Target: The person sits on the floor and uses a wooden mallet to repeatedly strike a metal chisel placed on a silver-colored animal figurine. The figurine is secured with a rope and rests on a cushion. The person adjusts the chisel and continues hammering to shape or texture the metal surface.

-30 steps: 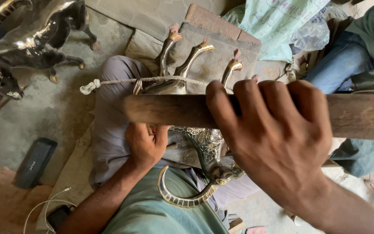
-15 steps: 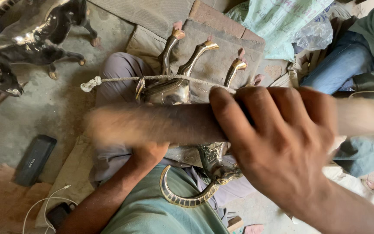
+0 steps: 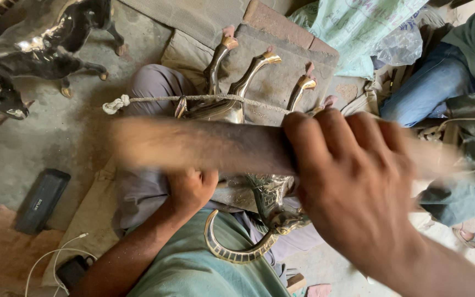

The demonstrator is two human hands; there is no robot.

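Brass animal figure [image 3: 232, 110]: polished, inverted, 3 legs up, curved horn. Left hand [image 3: 191, 190] fingers pressed closed on body; right hand [image 3: 353, 187] fingers wrapped around blurred wooden stick [image 3: 204, 146].

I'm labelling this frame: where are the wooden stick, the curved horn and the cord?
wooden stick [image 3: 221, 147], head view, blurred mid-shaft.
curved horn [image 3: 232, 254], head view, lower curve.
cord [image 3: 155, 99], head view, left stretch.

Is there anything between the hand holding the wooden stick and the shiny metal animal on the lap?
Only the stick itself. The right hand grips it above the metal animal, blurred with motion. A cord crosses the animal's body further up. The left hand rests against the animal from below.
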